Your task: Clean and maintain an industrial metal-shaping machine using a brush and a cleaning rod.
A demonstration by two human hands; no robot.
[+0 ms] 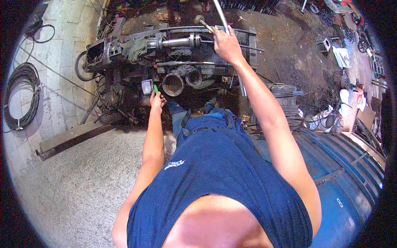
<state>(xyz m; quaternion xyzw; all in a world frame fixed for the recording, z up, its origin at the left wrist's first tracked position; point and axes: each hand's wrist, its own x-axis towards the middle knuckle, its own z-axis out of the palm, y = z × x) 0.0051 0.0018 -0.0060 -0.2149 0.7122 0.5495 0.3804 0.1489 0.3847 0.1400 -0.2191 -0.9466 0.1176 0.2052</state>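
Observation:
My right hand [228, 46] is closed over the far right part of a dark, greasy lathe-like machine [244, 39]. It grips a small brush [206, 26] with a yellowish handle, its tip pointing up and left. A bright metal rod [221, 15] slopes down to the fingers of the same hand; whether they grip it or only touch it I cannot tell. At the machine's near side my left hand [157, 101] has its fingers closed on a small green handle [156, 89], beside a pale square box [147, 87]. A shiny shaft [177, 42] lies across the machine.
Two open round tubes [173, 84] face me below the shaft. A coiled black cable [21, 97] lies at the left. Stacked metal bars [285, 108] and a blue ribbed metal panel [345, 186] are at the right. A person's foot [168, 17] shows beyond the machine.

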